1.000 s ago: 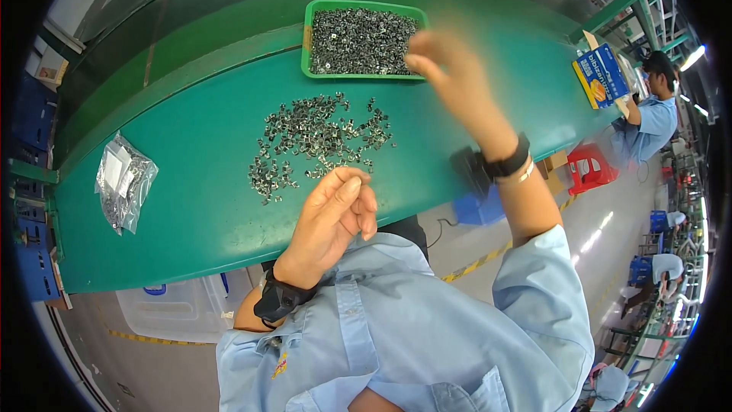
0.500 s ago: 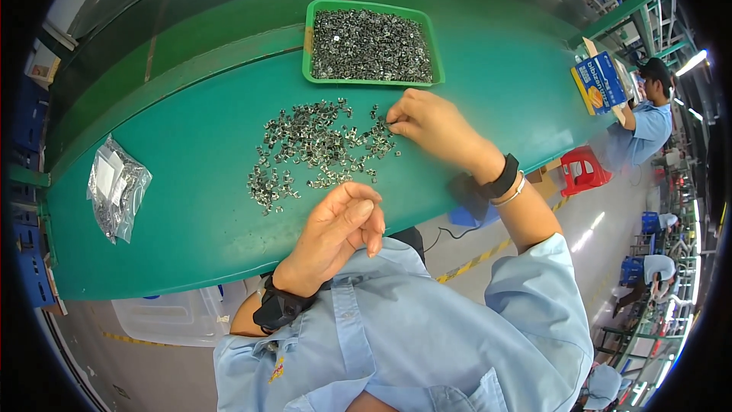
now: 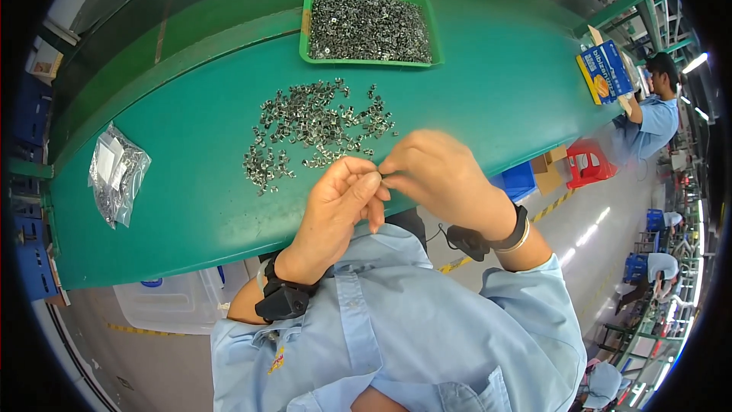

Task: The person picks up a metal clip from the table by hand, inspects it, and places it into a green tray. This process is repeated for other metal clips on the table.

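Observation:
My left hand (image 3: 343, 202) is held above the front edge of the green table, its thumb pressed to curled fingers. Against its fingertips, my right hand (image 3: 438, 179) closes in a pinch, slightly blurred. Something tiny and dark seems to sit where the fingertips meet, but I cannot make out what it is. Just beyond my hands lies a loose pile of small metal clip-like parts (image 3: 313, 122), silvery and black. Farther back, a green tray (image 3: 366, 63) is filled with many similar small parts.
A clear plastic bag of parts (image 3: 116, 175) with a white slip lies at the left. On the far right, a co-worker (image 3: 657, 118) is beside a blue-and-yellow box (image 3: 606, 72). A red stool (image 3: 589, 160) and a blue bin (image 3: 518, 181) stand beyond the table's front edge.
My right hand has come back from the right side of the pile to meet my left fingertips. The left hand has barely moved; the whole view has shifted slightly.

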`<state>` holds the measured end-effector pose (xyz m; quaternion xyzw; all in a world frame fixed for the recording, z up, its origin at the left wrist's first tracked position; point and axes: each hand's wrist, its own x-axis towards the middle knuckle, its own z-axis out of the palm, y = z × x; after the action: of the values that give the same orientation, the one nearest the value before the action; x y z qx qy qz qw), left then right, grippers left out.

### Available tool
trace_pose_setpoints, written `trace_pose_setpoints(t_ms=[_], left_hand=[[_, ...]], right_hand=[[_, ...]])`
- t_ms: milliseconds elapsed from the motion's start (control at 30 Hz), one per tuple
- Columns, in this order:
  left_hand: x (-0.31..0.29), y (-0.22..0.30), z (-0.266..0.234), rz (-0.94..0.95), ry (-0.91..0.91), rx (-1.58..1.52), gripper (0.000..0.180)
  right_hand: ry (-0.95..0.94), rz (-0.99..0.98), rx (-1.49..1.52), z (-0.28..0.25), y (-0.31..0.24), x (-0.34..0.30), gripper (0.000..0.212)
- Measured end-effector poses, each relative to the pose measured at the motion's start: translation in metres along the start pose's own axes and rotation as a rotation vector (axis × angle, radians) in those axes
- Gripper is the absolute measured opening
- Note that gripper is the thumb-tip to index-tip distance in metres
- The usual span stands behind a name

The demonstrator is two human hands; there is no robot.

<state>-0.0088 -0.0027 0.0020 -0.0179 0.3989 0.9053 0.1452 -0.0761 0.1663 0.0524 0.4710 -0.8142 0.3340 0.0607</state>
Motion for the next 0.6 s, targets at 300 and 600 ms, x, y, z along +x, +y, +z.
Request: trace_pose_setpoints(t_ms=[300, 600], left_hand=[[-0.008, -0.001, 0.002, -0.038, -0.020, -0.087, 0.017], [-0.010, -0.003, 0.005, 0.038, 0.035, 0.075, 0.016]], right_hand=[[0.174, 0.005, 0.078, 0.017, -0.004, -0.015, 0.021], [0.257, -0.006, 0.007, 0.024, -0.006, -0.022, 0.021]])
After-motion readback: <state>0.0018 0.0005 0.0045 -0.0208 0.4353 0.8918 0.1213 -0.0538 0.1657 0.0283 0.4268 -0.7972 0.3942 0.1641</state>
